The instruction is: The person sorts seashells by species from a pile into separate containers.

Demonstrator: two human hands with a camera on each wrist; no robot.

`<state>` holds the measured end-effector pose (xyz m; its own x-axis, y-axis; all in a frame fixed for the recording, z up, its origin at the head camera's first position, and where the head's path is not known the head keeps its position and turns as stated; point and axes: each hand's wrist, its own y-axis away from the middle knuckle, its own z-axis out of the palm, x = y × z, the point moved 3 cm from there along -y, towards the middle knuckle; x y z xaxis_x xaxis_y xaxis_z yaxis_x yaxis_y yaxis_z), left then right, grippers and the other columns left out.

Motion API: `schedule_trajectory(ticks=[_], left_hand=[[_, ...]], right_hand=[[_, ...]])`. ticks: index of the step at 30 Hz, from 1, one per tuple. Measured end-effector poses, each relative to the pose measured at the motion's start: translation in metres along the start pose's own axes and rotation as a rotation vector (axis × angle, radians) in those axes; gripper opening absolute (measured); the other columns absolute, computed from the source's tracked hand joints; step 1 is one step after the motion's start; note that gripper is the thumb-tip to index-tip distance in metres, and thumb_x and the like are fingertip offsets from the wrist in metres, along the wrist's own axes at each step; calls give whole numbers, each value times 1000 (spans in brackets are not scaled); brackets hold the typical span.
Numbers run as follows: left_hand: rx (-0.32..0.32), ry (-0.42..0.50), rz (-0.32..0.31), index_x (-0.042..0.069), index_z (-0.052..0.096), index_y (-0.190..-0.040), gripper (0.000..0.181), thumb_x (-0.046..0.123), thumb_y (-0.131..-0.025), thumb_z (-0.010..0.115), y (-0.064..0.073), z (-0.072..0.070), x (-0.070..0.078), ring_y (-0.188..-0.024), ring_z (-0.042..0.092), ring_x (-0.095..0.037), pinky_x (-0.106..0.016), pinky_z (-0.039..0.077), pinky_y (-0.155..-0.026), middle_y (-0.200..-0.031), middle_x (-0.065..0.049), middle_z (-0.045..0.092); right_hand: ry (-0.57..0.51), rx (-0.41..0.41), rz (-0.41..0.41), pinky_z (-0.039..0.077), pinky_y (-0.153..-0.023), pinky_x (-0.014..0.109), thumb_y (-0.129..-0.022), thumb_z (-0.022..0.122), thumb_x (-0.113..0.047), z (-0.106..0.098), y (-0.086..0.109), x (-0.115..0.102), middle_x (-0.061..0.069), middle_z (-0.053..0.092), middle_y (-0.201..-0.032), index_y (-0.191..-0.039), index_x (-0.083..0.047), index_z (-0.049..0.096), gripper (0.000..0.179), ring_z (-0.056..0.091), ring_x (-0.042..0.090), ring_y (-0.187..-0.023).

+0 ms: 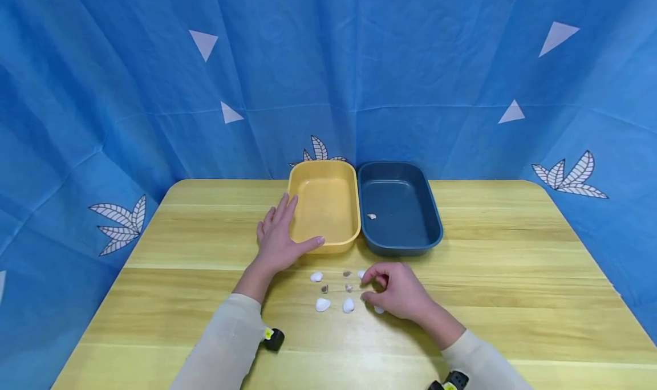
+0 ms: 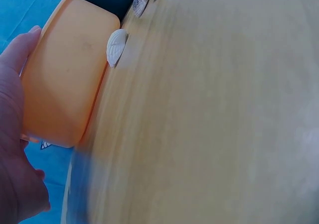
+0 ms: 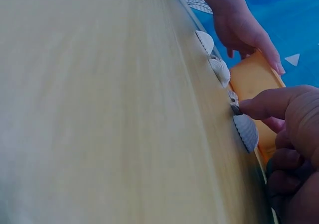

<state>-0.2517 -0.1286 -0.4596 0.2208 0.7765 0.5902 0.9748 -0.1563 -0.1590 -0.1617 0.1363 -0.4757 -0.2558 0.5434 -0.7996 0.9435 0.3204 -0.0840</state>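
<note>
My left hand (image 1: pixel 279 239) rests at the near left corner of a yellow basin (image 1: pixel 351 243), its fingers along the left rim and its thumb over the front rim. My right hand (image 1: pixel 399 290) hovers low over the shells, thumb and index finger bent toward each other with a gap between their tips. In the right wrist view a small dark shell (image 3: pixel 236 109) is right at a fingertip, beside a white ribbed shell (image 3: pixel 246 133). White shells (image 1: pixel 322 304) and smaller brownish shells (image 1: pixel 324 289) lie in rows on the table. Part of one white shell (image 1: pixel 378 309) shows under my right hand.
A dark blue basin (image 1: pixel 436 230) stands against the right side of the yellow one, with one small shell (image 1: pixel 372 216) inside. Both stand at the far edge of the wooden table (image 1: pixel 513 276). Behind hangs a blue curtain (image 1: pixel 410 65) with printed leaves and triangles.
</note>
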Motion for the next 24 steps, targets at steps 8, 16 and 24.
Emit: schedule_trajectory(ticks=[8, 16, 24], left_hand=[[-5, 3, 0, 25, 18, -162, 115, 78, -73, 67, 1, -1, 2, -147, 9, -43, -70, -1, -109, -167, 3, 3], [-9, 5, -10, 26, 17, -162, 115, 78, -73, 67, 1, -1, 2, -147, 8, -41, -69, -1, -109, -167, 3, 3], [-9, 6, -7, 29, 15, -162, 114, 79, -73, 65, 1, -1, 2, -147, 8, -41, -68, -1, -110, -167, 3, 3]], right_hand=[[-14, 44, -2, 36, -58, 25, -81, 81, -6, 0, -2, 2, -8, 41, -59, -86, -15, 73, 13, 41, 8, -56], [0, -21, -47, 37, -58, 25, -79, 83, -8, -3, -1, 1, -10, 41, -60, -87, -15, 73, 15, 40, 6, -55], [81, -62, -59, 39, -58, 25, -78, 84, -12, -1, -2, 0, -12, 42, -58, -84, -17, 74, 13, 40, 3, -53]])
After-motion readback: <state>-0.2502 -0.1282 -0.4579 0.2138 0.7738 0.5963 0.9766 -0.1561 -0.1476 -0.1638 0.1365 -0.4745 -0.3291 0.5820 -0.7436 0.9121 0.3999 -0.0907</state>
